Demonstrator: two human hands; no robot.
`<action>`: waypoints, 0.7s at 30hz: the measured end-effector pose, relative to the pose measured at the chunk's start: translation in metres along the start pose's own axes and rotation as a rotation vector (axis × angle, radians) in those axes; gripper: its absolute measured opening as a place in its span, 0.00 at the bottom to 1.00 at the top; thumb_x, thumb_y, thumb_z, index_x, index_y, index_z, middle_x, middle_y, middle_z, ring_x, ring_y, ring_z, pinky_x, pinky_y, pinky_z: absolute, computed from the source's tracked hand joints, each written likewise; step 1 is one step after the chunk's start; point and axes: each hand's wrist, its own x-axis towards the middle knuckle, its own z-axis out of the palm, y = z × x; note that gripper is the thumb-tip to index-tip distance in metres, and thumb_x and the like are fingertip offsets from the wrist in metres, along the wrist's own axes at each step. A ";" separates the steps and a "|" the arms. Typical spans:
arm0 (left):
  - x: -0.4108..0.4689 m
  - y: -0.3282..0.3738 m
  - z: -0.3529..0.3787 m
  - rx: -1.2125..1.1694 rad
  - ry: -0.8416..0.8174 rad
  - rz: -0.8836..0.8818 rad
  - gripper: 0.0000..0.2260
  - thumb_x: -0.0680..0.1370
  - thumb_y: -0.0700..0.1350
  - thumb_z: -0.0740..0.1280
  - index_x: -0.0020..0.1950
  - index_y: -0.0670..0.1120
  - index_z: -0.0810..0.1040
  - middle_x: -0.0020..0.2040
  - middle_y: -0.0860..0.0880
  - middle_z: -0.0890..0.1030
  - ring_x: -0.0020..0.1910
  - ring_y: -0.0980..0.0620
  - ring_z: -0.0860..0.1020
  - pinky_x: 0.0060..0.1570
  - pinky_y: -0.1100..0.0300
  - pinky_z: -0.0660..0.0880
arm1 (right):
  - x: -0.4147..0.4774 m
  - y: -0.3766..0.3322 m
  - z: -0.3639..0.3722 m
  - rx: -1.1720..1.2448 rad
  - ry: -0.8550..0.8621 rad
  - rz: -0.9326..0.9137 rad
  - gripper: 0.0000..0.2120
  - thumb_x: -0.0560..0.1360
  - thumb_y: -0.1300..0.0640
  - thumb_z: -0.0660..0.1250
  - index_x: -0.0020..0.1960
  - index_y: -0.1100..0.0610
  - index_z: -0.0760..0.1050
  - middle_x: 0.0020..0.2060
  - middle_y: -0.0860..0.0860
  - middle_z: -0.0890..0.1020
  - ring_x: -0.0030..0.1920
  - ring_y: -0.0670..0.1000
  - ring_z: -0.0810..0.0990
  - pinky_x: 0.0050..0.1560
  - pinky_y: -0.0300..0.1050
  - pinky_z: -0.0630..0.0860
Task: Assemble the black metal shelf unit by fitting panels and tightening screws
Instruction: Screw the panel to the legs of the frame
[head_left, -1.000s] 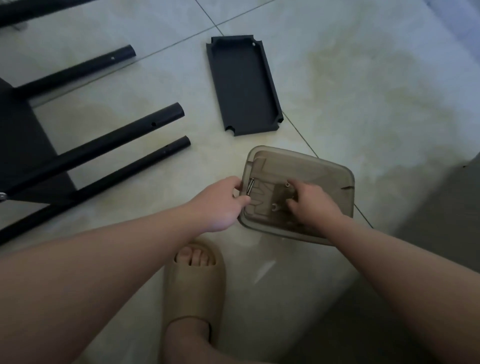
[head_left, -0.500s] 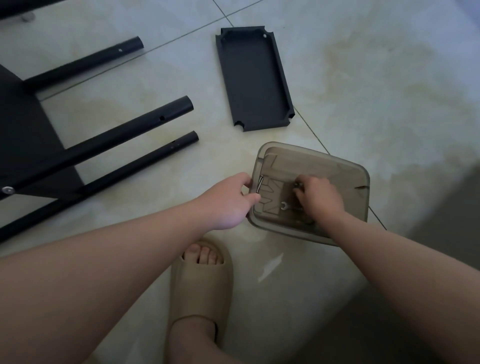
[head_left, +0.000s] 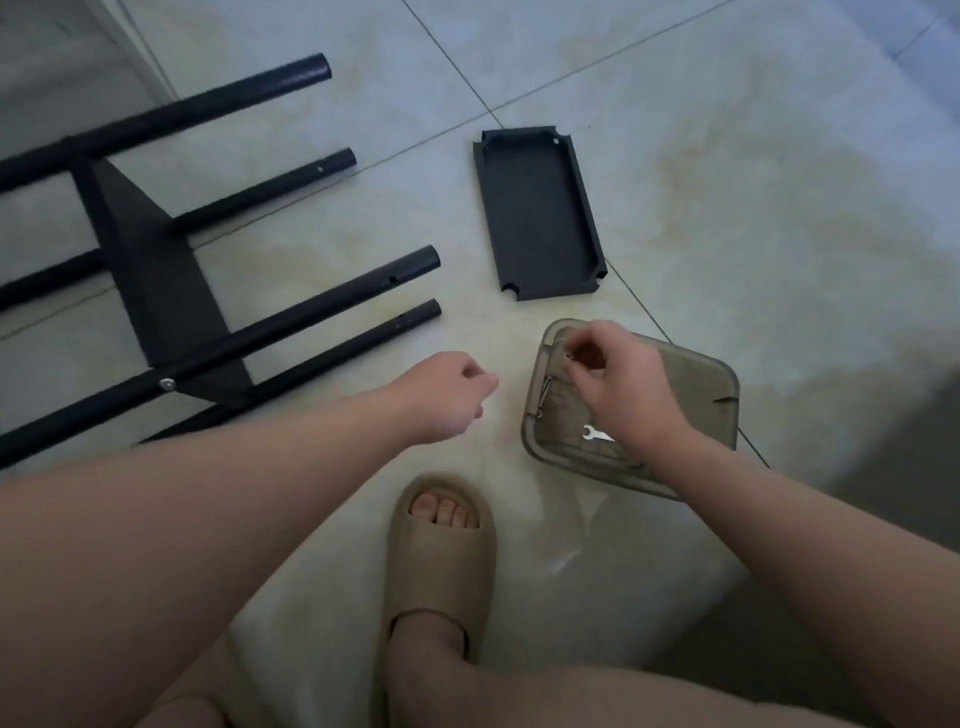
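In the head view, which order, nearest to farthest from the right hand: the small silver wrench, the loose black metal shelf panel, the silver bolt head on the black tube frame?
1. Small silver wrench: in the smoky plastic container, by the right hand, which pinches a small silver part.
2. Loose black metal shelf panel: on the floor beyond.
3. Silver bolt head: far left, on the frame.
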 end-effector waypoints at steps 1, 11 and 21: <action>-0.009 0.002 -0.014 -0.055 0.012 -0.049 0.14 0.84 0.53 0.58 0.63 0.46 0.74 0.50 0.49 0.81 0.44 0.50 0.80 0.40 0.59 0.74 | -0.001 -0.020 -0.003 0.048 0.009 -0.052 0.05 0.75 0.67 0.71 0.49 0.60 0.79 0.44 0.52 0.81 0.47 0.53 0.80 0.53 0.47 0.78; -0.095 -0.039 -0.139 -0.866 -0.050 -0.156 0.25 0.85 0.57 0.55 0.55 0.38 0.81 0.49 0.41 0.86 0.47 0.45 0.86 0.42 0.54 0.81 | -0.008 -0.208 0.010 0.042 -0.040 -0.587 0.07 0.73 0.65 0.75 0.48 0.61 0.79 0.42 0.49 0.80 0.45 0.48 0.77 0.48 0.44 0.76; -0.107 -0.119 -0.187 -1.189 -0.033 -0.181 0.18 0.85 0.51 0.54 0.53 0.40 0.78 0.49 0.41 0.82 0.41 0.46 0.83 0.40 0.56 0.82 | -0.001 -0.283 0.101 -0.037 -0.277 -0.763 0.10 0.74 0.70 0.71 0.53 0.60 0.80 0.46 0.48 0.81 0.49 0.54 0.78 0.50 0.45 0.74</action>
